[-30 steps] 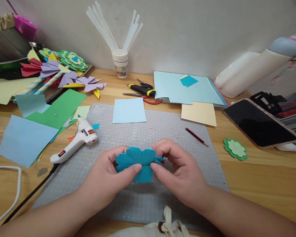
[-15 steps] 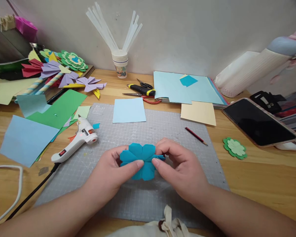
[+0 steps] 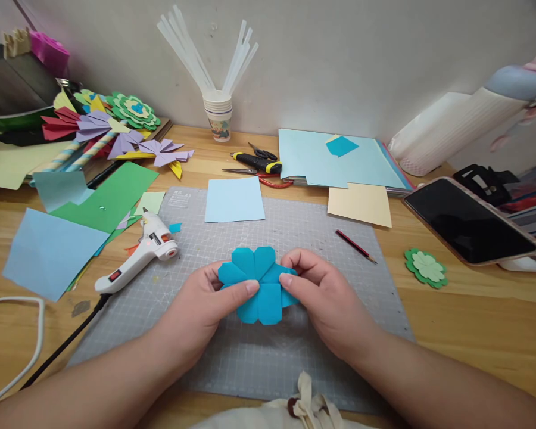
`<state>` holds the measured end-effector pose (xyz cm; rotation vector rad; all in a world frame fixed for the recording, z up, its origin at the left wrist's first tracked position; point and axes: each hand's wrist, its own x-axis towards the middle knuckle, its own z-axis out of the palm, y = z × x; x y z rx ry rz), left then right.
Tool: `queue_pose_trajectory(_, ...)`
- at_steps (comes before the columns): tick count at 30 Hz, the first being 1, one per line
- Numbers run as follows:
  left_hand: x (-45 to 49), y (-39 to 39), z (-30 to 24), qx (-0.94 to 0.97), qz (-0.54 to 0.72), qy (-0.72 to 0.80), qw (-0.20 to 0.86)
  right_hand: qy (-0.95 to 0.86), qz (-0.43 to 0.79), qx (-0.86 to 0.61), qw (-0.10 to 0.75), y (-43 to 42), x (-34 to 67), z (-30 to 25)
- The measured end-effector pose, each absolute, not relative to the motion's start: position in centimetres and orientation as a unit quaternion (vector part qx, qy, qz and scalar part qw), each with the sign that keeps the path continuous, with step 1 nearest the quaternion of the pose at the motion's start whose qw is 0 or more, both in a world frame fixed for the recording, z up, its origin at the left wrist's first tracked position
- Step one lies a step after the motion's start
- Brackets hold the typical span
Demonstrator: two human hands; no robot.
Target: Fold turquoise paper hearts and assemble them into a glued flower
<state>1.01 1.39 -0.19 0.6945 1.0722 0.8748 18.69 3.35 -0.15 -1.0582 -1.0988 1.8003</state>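
Observation:
A folded blue paper flower (image 3: 256, 285) with rounded petals is held just above the grey cutting mat (image 3: 232, 351). My left hand (image 3: 201, 316) grips its left side, thumb pressed on the front. My right hand (image 3: 324, 301) pinches its right side with thumb on top and fingers curled behind. Both hands meet near the flower's middle. The petals facing the camera show; the back of the flower is hidden.
A white glue gun (image 3: 136, 253) with a black cord lies left on the mat. A light blue sheet (image 3: 234, 199), a pencil (image 3: 356, 246), scissors (image 3: 256, 162), loose coloured papers, a cup of glue sticks (image 3: 218, 116), a phone (image 3: 471, 221) and finished paper flowers surround the mat.
The blue flower has been tilted up and turned, so more of its face and upper petals show. Both hands shifted slightly forward with it.

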Motion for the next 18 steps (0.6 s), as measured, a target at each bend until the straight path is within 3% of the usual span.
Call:
queue_pose_trajectory(9, 0.76, 1.54, -0.35, 0.32, 0.41, 0.473, 0.712, -0.428, 0.756, -0.38, 0.319, 3.73, 18.71, 0.34)
queue_pose_trajectory(18, 1.0, 1.33, 0.02, 0.341, 0.45, 0.473, 0.677, -0.414, 0.741, -0.414, 0.329, 3.7, 18.45, 0.74)
